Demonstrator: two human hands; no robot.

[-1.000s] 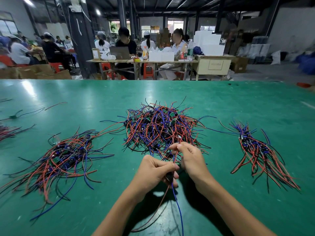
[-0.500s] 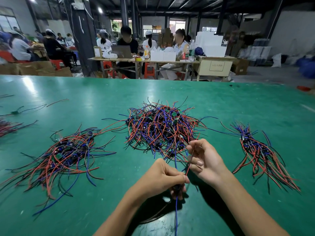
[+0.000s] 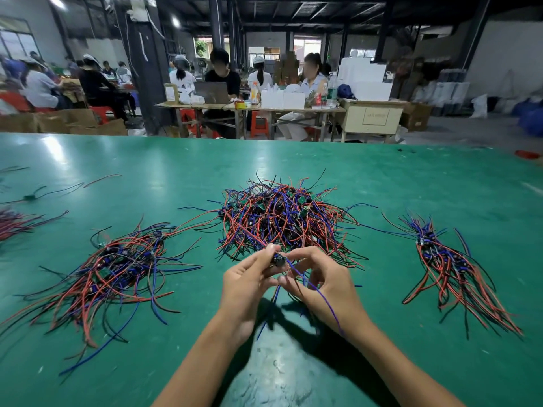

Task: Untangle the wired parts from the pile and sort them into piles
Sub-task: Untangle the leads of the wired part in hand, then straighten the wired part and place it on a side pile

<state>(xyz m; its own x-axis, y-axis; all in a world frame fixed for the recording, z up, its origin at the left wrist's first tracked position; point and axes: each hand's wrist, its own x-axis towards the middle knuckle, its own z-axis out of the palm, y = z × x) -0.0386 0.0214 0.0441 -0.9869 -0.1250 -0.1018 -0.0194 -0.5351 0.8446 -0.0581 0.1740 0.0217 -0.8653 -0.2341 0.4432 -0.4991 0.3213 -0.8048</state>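
A tangled pile (image 3: 282, 218) of red, blue and black wired parts with small green boards lies in the middle of the green table (image 3: 382, 177). Just in front of it, my left hand (image 3: 246, 286) pinches a small dark wired part (image 3: 278, 259) between thumb and fingertips. My right hand (image 3: 326, 283) meets it there, fingers curled round the part's wires; a blue wire (image 3: 320, 295) trails down over my right wrist. A sorted pile (image 3: 117, 262) spreads at the left and a neater one (image 3: 449, 265) lies at the right.
Loose wires (image 3: 58, 189) and the edge of another bundle (image 3: 14, 221) lie at the far left. Beyond the table's far edge, people sit at work tables (image 3: 249, 105) among cardboard boxes (image 3: 67, 121).
Both hands have lifted and moved forward toward the middle pile. They have come together on the part, and its blue wire now hangs over my right wrist instead of straight down.
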